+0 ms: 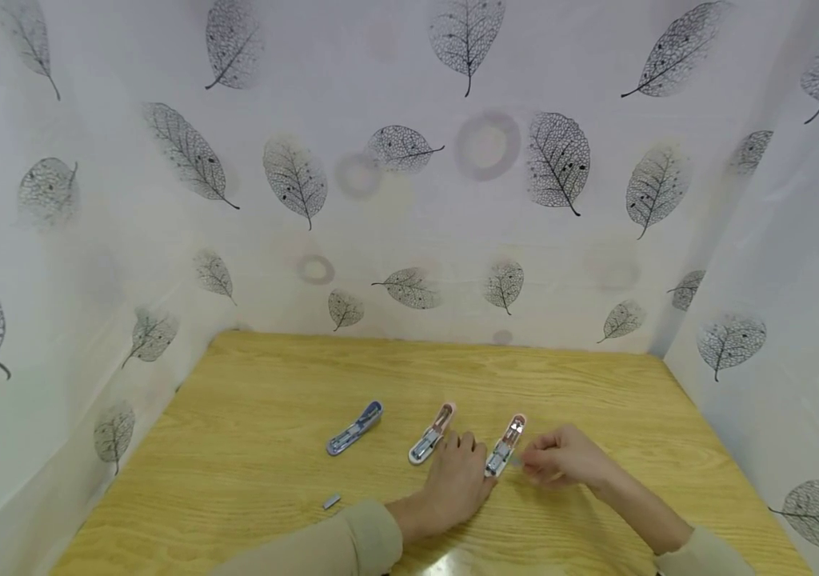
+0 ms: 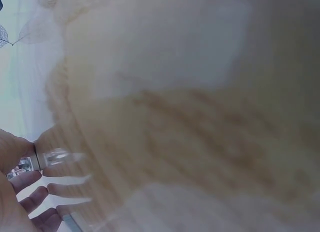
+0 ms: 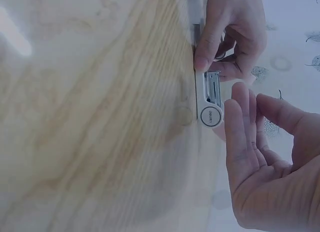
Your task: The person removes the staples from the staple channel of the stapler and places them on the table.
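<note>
Three opened staplers lie in a row on the table: a blue one (image 1: 355, 429), a white-and-pink one (image 1: 432, 434) in the middle, and another white-and-pink one (image 1: 505, 446) at right. My left hand (image 1: 457, 478) holds the right stapler near its front end, the thumb on its base in the right wrist view. Just right of that stapler is my right hand (image 1: 561, 458), thumb and fingertips brought together. A small blurred grey piece (image 1: 517, 461) shows at these fingertips; its kind is unclear. The right wrist view shows the stapler's round hinge end (image 3: 212, 116) near my right fingers.
A short grey staple strip (image 1: 331, 502) lies on the wooden table (image 1: 258, 384), left of my left forearm. White curtains with a leaf print (image 1: 409, 240) stand around the back and both sides of the table.
</note>
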A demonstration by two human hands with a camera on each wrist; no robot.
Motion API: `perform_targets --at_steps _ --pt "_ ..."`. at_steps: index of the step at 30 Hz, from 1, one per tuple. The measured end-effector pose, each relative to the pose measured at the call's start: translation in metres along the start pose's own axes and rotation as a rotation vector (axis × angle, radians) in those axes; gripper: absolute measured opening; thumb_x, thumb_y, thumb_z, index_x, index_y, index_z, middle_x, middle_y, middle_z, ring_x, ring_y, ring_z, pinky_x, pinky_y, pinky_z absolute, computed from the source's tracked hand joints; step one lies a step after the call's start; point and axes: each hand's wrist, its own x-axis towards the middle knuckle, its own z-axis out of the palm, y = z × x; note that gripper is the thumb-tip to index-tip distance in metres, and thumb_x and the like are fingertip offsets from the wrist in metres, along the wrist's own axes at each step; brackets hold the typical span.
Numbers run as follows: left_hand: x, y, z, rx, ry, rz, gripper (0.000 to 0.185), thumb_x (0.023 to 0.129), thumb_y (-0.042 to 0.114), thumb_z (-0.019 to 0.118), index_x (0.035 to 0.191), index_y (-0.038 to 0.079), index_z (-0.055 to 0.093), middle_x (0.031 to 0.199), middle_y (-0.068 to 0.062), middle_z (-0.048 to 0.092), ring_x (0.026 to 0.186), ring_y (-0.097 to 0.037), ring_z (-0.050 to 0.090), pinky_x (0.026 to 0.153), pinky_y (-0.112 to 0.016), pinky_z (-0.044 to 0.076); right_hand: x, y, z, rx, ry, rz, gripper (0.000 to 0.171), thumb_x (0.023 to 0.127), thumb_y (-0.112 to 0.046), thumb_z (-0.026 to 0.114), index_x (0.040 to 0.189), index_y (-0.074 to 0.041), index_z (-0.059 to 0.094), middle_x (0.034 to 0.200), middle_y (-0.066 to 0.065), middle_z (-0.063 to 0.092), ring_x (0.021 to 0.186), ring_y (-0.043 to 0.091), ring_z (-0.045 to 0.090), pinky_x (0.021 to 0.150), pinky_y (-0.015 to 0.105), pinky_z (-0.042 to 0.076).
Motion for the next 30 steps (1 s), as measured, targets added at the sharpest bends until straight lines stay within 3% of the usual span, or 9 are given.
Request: perform_targets --at_steps 5,14,30 --pt "0.001 0.000 0.001 -0.005 -0.006 -0.003 0.045 0.096 0.059 0.070 0.109 0.016 0.069 0.102 0.000 0.064 0.095 -0.019 0.058 0.086 -0.031 0.053 -0.006 0.010 0.004 0.055 -0.060 0.027 0.029 0.101 -0.022 0.069 0.105 0.006 0.074 0.085 -0.002 0.079 0.076 0.008 0.075 0.067 0.023 0.062" --pt "0.000 0.000 -0.001 -0.023 -0.018 -0.008 0.043 0.095 0.058 0.071 0.107 0.017 0.068 0.099 0.001 0.062 0.093 -0.018 0.056 0.084 -0.030 0.051 -0.013 0.030 0.028 0.121 -0.151 0.059 0.025 0.101 -0.019 0.069 0.103 0.005 0.075 0.084 0.000 0.080 0.071 0.007 0.076 0.061 0.020 0.060" --pt "0.000 -0.001 0.000 -0.026 0.006 -0.008 0.042 0.095 0.057 0.071 0.104 0.016 0.067 0.098 0.000 0.061 0.092 -0.018 0.054 0.084 -0.031 0.049 -0.009 0.031 0.044 -0.006 -0.065 0.117 0.017 0.096 -0.017 0.073 0.094 0.000 0.074 0.070 -0.003 0.074 0.059 0.006 0.070 0.052 0.019 0.054"
